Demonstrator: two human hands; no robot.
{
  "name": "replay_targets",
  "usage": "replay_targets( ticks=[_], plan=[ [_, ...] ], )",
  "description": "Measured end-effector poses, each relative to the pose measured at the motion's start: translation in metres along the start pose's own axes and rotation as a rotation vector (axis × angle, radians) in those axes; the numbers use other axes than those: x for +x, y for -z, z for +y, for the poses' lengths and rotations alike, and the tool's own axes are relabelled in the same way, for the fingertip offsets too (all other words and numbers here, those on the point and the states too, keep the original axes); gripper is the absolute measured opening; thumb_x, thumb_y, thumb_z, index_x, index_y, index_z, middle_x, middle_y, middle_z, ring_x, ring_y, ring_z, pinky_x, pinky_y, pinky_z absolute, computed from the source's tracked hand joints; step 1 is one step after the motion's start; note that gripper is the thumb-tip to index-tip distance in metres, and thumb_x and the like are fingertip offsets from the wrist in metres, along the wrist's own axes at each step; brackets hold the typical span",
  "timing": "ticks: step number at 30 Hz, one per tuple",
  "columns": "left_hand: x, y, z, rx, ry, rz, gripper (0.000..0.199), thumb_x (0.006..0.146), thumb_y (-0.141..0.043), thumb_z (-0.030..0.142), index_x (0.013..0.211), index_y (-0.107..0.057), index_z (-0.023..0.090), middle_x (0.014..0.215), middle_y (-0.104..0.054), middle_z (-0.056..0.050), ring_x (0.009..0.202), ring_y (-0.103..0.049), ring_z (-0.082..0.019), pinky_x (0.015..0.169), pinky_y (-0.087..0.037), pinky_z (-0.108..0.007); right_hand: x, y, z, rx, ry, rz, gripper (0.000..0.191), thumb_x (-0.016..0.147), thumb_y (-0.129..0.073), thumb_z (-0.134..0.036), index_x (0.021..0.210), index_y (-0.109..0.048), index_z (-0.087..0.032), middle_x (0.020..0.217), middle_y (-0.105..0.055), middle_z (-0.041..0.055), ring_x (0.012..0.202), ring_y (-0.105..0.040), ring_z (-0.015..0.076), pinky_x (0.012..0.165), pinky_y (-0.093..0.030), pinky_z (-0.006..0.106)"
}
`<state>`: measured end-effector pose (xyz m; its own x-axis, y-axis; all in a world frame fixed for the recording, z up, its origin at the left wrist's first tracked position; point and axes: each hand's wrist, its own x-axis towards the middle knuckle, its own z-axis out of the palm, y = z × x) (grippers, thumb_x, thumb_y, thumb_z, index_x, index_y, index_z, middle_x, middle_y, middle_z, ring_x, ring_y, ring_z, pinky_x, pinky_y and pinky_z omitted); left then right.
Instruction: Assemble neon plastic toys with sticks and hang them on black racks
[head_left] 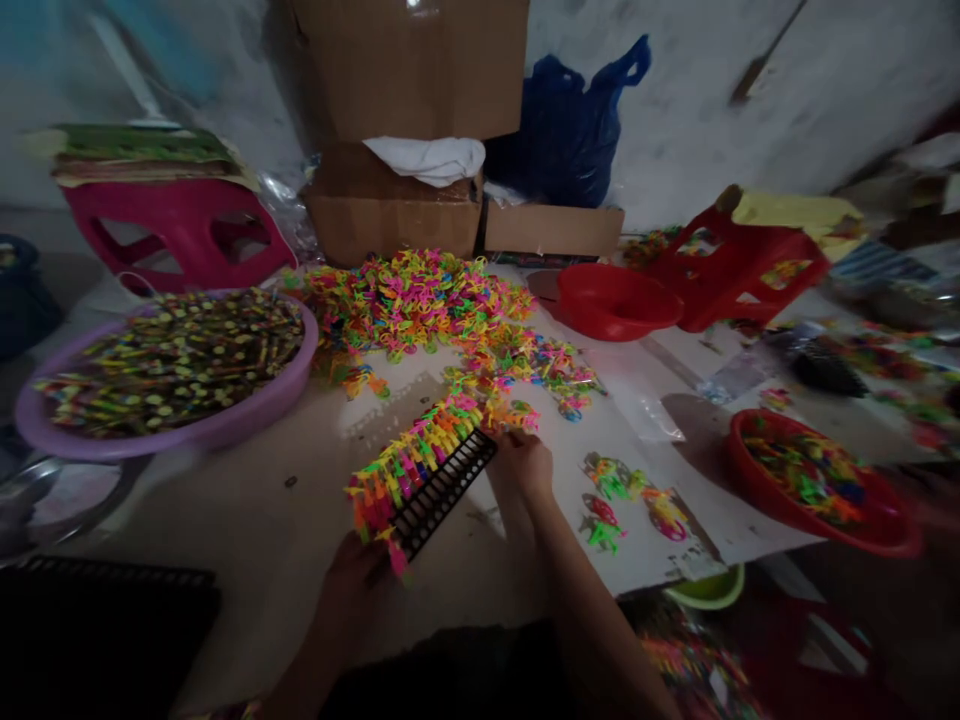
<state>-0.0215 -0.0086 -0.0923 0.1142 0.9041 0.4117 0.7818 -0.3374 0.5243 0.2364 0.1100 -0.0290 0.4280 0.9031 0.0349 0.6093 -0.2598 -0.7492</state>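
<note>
A long black slotted plastic rack (441, 495) slants across the table in front of me. Small bright plastic figures (412, 455) in yellow, pink, orange and green line its far side in a row. My left hand (351, 572) is closed round the rack's near end, its fingers dark and partly hidden. At the far end, my right hand (527, 462) has its fingers curled together against the rack's corner. Whether a small piece is also between those fingers is too blurred to tell. Just beyond the right hand lie loose figures from the heap (427, 300).
On the left stands a purple basin (296, 375) full of small striped pieces; a black tray (97, 640) lies nearer. A red basin (619, 300) is behind, and another red basin (885, 525) holds figures at right. Several loose figures (607, 478) lie beside my right forearm.
</note>
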Motion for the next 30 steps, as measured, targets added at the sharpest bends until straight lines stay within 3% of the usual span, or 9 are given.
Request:
replay_targets(
  ticks=[3, 6, 8, 11, 15, 20, 26, 28, 30],
  plan=[
    [0.002, 0.003, 0.005, -0.001, -0.020, -0.049, 0.022, 0.079, -0.048, 0.030, 0.076, -0.069, 0.023, 0.075, -0.068, -0.004, 0.078, -0.061, -0.021, 0.068, -0.052, -0.031, -0.024, 0.003, 0.001, 0.361, 0.017, -0.132, 0.032, 0.072, -0.056, -0.044, 0.080, -0.064, -0.015, 0.061, -0.059, 0.0007, 0.056, -0.052, 0.0127, 0.054, -0.040, 0.024],
    [0.002, 0.004, 0.005, 0.009, -0.056, -0.043, 0.022, 0.080, -0.048, 0.029, 0.078, -0.068, 0.024, 0.077, -0.068, -0.005, 0.082, -0.060, -0.021, 0.070, -0.052, -0.031, -0.069, -0.002, 0.003, 0.674, 0.044, -0.403, 0.027, 0.067, -0.064, -0.040, 0.080, -0.063, -0.015, 0.059, -0.057, -0.0022, 0.052, -0.049, 0.0104, 0.051, -0.041, 0.022],
    [0.001, 0.004, 0.004, 0.006, -0.095, -0.040, 0.021, 0.079, -0.048, 0.029, 0.078, -0.068, 0.023, 0.077, -0.067, -0.006, 0.082, -0.059, -0.021, 0.069, -0.051, -0.031, -0.095, -0.012, 0.002, 0.609, 0.121, -0.546, 0.021, 0.066, -0.066, -0.036, 0.075, -0.064, -0.017, 0.060, -0.059, -0.0019, 0.053, -0.051, 0.0114, 0.050, -0.042, 0.023],
    [0.000, 0.005, 0.005, 0.005, -0.092, -0.049, 0.021, 0.079, -0.048, 0.027, 0.082, -0.068, 0.022, 0.082, -0.067, -0.007, 0.084, -0.059, -0.021, 0.071, -0.051, -0.032, -0.112, -0.031, -0.001, 0.427, 0.398, -0.597, 0.014, 0.071, -0.061, -0.032, 0.068, -0.064, -0.018, 0.065, -0.062, 0.0005, 0.058, -0.055, 0.0133, 0.054, -0.044, 0.024],
    [-0.001, 0.006, 0.008, -0.009, -0.060, -0.043, 0.022, 0.080, -0.048, 0.028, 0.090, -0.068, 0.022, 0.089, -0.067, -0.007, 0.087, -0.059, -0.022, 0.073, -0.051, -0.034, -0.105, -0.042, -0.009, 0.264, 0.663, -0.647, 0.020, 0.079, -0.054, -0.029, 0.064, -0.065, -0.020, 0.065, -0.063, 0.0004, 0.064, -0.057, 0.0142, 0.061, -0.044, 0.024],
    [0.000, 0.005, 0.007, -0.007, -0.051, -0.037, 0.021, 0.078, -0.049, 0.025, 0.085, -0.069, 0.021, 0.087, -0.068, -0.008, 0.084, -0.060, -0.021, 0.072, -0.052, -0.032, -0.099, -0.045, -0.024, -0.046, 0.892, -0.654, 0.009, 0.078, -0.058, -0.021, 0.076, -0.067, -0.019, 0.081, -0.065, 0.0045, 0.083, -0.057, 0.0178, 0.077, -0.044, 0.027],
    [-0.005, 0.003, -0.001, -0.017, -0.064, -0.020, 0.023, 0.071, -0.052, 0.024, 0.089, -0.067, 0.019, 0.092, -0.066, -0.010, 0.087, -0.060, -0.023, 0.073, -0.052, -0.034, -0.104, -0.052, -0.027, -0.120, 0.873, -0.724, 0.009, 0.074, -0.062, -0.018, 0.080, -0.068, -0.019, 0.086, -0.067, 0.0052, 0.085, -0.058, 0.0183, 0.076, -0.045, 0.027],
    [-0.006, 0.000, -0.006, 0.019, -0.085, -0.035, 0.022, 0.071, -0.053, 0.025, 0.086, -0.067, 0.020, 0.089, -0.067, -0.009, 0.083, -0.061, -0.023, 0.069, -0.053, -0.033, -0.091, -0.043, -0.017, -0.003, 0.872, -0.750, 0.010, 0.074, -0.063, -0.020, 0.082, -0.069, -0.020, 0.087, -0.067, 0.0038, 0.081, -0.060, 0.0160, 0.071, -0.046, 0.024],
    [-0.007, -0.004, -0.009, 0.065, -0.123, -0.055, 0.019, 0.070, -0.053, 0.023, 0.082, -0.067, 0.021, 0.083, -0.067, -0.007, 0.077, -0.061, -0.022, 0.065, -0.054, -0.032, -0.061, -0.025, -0.006, 0.068, 0.819, -0.690, 0.013, 0.078, -0.059, -0.025, 0.086, -0.068, -0.020, 0.085, -0.067, 0.0026, 0.075, -0.061, 0.0138, 0.066, -0.047, 0.021]
  ],
)
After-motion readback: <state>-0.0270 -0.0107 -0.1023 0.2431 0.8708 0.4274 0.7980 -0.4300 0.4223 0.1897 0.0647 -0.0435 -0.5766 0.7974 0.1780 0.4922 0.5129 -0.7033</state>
